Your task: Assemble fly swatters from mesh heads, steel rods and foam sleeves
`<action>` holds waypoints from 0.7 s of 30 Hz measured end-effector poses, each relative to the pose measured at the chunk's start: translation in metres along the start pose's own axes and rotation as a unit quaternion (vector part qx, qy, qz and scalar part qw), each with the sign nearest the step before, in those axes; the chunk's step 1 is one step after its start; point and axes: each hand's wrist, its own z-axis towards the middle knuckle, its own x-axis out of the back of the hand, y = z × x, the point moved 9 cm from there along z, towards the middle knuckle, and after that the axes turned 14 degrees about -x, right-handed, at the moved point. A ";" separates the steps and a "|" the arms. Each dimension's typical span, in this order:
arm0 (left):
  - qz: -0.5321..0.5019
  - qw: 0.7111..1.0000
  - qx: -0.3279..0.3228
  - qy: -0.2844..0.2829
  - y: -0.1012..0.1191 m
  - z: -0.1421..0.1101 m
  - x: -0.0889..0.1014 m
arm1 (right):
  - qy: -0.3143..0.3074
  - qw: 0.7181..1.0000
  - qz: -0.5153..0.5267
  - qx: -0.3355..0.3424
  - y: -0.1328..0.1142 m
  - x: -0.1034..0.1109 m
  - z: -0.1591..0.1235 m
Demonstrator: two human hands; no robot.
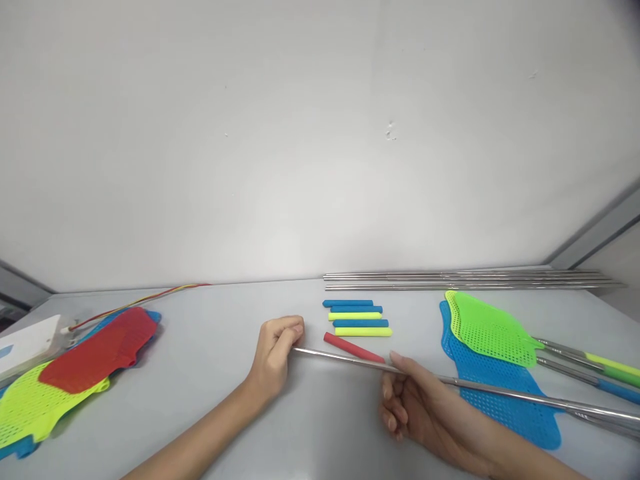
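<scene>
A long thin metal rod (pixel 500 390) lies slanted across the grey table (pixel 210 347), running from the middle out to the right edge. My left hand (pixel 274 357) is curled with its fingertips pinching the rod's left end. My right hand (pixel 407 400) is closed around the rod further right, thumb on top. A red foam grip (pixel 353 347) lies just behind the rod between my hands. Behind it sit several blue and yellow foam grips (pixel 357 317) in a neat row.
Several bare metal rods (pixel 470 279) lie along the wall at the back right. Green and blue fly-swatter heads (pixel 493 347) with handles rest at right. Loose red, yellow-green and blue swatter heads (pixel 75 370) are stacked at left, beside a white box (pixel 27 343) and coloured wires (pixel 135 302).
</scene>
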 end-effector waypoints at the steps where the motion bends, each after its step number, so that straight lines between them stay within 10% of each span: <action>1: -0.001 1.000 0.000 -0.007 0.001 0.000 -0.002 | -0.001 1.000 -0.001 0.002 0.000 0.000 0.000; 21: -0.050 0.996 -0.052 -0.060 0.004 0.000 -0.009 | -0.011 1.000 -0.003 0.026 -0.007 0.000 -0.001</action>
